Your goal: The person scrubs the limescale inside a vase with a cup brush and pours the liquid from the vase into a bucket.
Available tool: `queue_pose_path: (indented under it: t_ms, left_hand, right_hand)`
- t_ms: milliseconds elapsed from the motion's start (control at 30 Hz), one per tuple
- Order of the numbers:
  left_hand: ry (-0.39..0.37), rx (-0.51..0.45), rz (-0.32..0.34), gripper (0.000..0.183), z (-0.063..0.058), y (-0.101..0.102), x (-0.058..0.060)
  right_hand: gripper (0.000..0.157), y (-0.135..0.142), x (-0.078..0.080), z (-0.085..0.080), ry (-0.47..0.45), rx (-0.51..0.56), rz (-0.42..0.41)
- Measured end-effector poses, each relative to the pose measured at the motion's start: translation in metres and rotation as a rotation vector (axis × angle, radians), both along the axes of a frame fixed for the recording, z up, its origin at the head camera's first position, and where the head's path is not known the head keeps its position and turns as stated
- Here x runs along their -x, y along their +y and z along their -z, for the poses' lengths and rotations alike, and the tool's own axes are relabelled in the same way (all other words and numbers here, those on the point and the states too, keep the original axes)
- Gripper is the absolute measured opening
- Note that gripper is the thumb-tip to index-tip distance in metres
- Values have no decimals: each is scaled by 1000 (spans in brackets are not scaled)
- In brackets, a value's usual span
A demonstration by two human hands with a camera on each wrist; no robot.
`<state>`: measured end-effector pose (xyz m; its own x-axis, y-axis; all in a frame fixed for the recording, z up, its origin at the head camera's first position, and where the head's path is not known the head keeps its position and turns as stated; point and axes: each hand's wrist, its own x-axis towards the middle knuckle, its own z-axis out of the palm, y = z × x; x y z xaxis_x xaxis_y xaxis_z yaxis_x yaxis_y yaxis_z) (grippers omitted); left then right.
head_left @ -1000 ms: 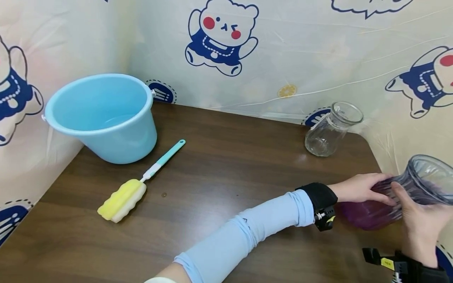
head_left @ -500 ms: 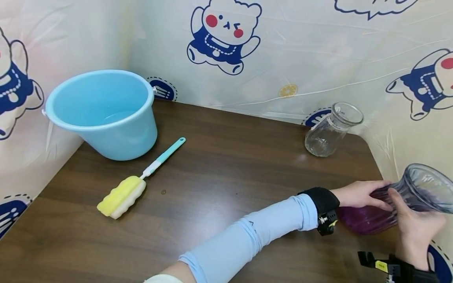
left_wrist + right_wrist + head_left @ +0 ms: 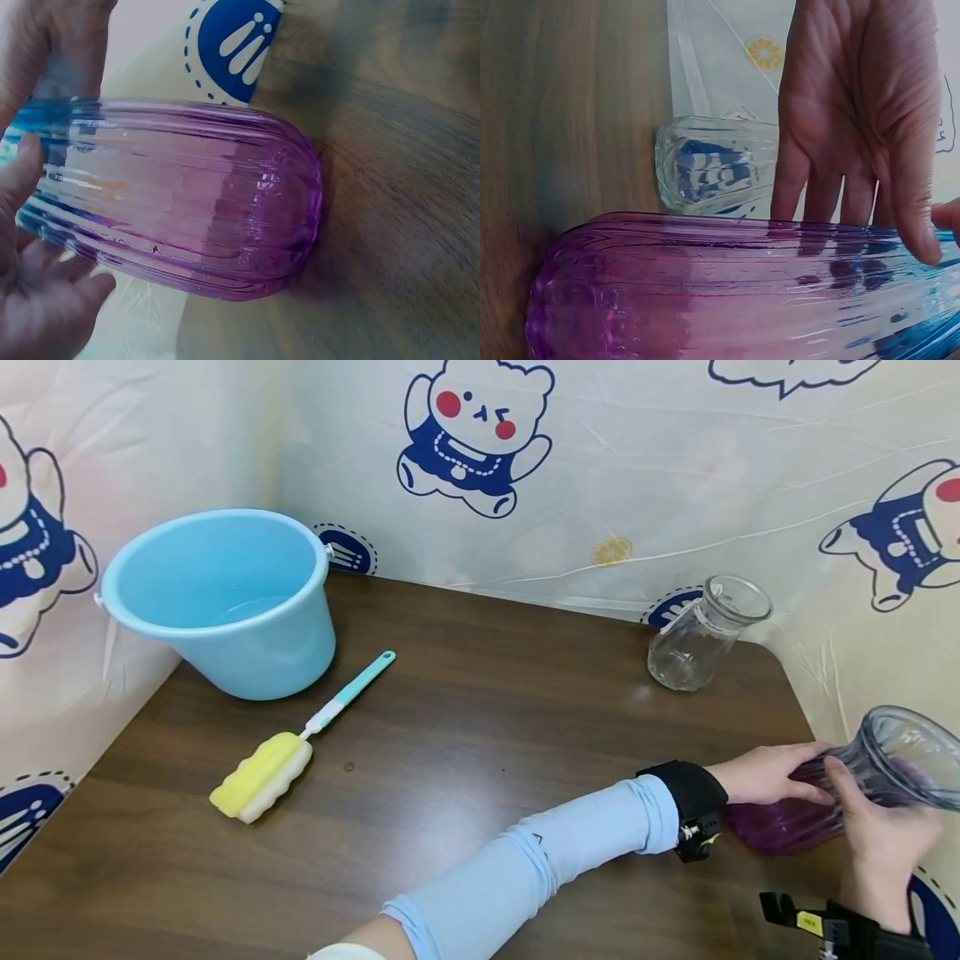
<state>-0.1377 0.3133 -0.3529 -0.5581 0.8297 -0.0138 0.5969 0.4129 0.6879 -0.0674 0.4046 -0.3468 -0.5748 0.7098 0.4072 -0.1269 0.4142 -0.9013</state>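
I see both hands on the glass vase (image 3: 786, 827), purple below and blue towards its mouth, over the right side of the table (image 3: 480, 710). The left hand (image 3: 772, 774) grips its left side, thumb on the near face, fingers round the far one. The right hand (image 3: 888, 839) clasps it from the near right, thumb laid against the glass; I cannot tell how all its other fingers lie. Nor can I tell whether the base touches the wood.

As I judge it, 1 step is done: the vase is secured in 2 hands. Letting it go is left. The sponge brush (image 3: 281, 760) lies on the left, near the blue bucket (image 3: 262, 660), and the clear jar (image 3: 688, 652) stands far right, all 3 untouched. Whether work with them is finished or not begun, I cannot tell.
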Motion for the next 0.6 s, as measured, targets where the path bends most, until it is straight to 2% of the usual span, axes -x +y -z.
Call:
queue_pose_path:
  t_ms: [200,333,433,533,600]
  left_hand:
    - [52,14,-4,64,-1,-5,-2]
    - [84,38,1,66,1,-10,-1]
    - [99,41,10,65,2,-12,1]
    - [106,43,13,63,3,-16,3]
    - [109,50,18,62,4,-19,4]
  right_hand:
    - [69,-1,-5,-5,-209,-119,20]
    - [73,5,-11,-11,-466,-228,-9]
    - [72,13,-16,-16,-720,-372,-113]
    - [74,18,-21,-21,-901,-557,-251]
    - [76,18,-25,-23,-1004,-647,-307]
